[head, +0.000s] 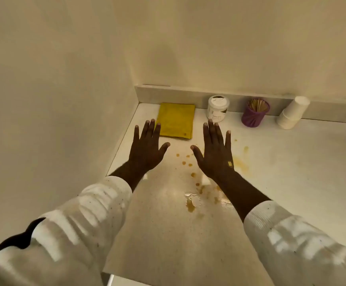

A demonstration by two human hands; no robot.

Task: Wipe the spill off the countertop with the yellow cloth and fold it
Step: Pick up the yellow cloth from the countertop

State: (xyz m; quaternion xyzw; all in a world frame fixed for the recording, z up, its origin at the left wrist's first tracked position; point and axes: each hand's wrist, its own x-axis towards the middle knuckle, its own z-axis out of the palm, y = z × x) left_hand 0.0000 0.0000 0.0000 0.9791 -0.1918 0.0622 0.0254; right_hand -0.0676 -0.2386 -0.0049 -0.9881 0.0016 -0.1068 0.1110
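Observation:
The yellow cloth [176, 120] lies folded flat in the far left corner of the white countertop [291, 162]. Brownish drops and a wet puddle of spill [190, 203] spread over the counter in front of it, reaching right to a smear under my right wrist. My left hand [147, 149] hovers palm down, fingers spread, its fingertips just left of the cloth's near edge. My right hand [215, 151] is held the same way to the right of the cloth, above the spill. Both hands hold nothing.
Along the back ledge stand a white lidded jar [217, 109], a purple cup of wooden sticks [255, 113] and a tilted stack of white paper cups [292, 112]. A wall closes the counter's left side; the counter's front edge is near me.

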